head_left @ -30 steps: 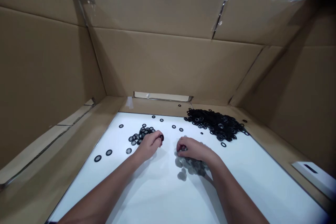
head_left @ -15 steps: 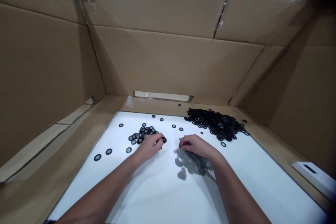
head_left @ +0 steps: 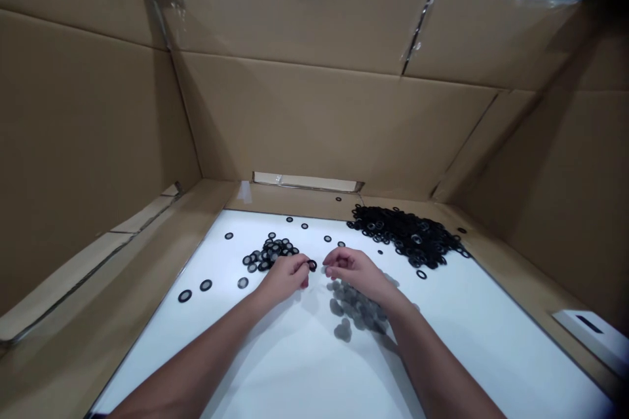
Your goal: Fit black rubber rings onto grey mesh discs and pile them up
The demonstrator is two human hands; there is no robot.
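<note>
Between the thumb and fingers of my left hand [head_left: 291,275] is a black ring [head_left: 312,266], standing out on the right of the fingertips. My right hand [head_left: 350,266] faces it from the right, its thumb and fingers curled close together near a small pale disc; whether it grips that disc is hard to see. Under and in front of my right hand lies a pile of grey translucent discs [head_left: 361,309]. Behind my left hand is a heap of black rings with grey centres [head_left: 272,251].
A large pile of black rings [head_left: 410,232] lies at the back right of the white board [head_left: 295,366]. Several ringed discs are scattered at the left and back. Cardboard walls [head_left: 304,124] surround the board. A white box with a dark slot [head_left: 597,337] stands at the right.
My right hand has moved left and up from the grey discs, closer to my left hand. The black ring in my left hand has shifted slightly right. The view has moved slightly.
</note>
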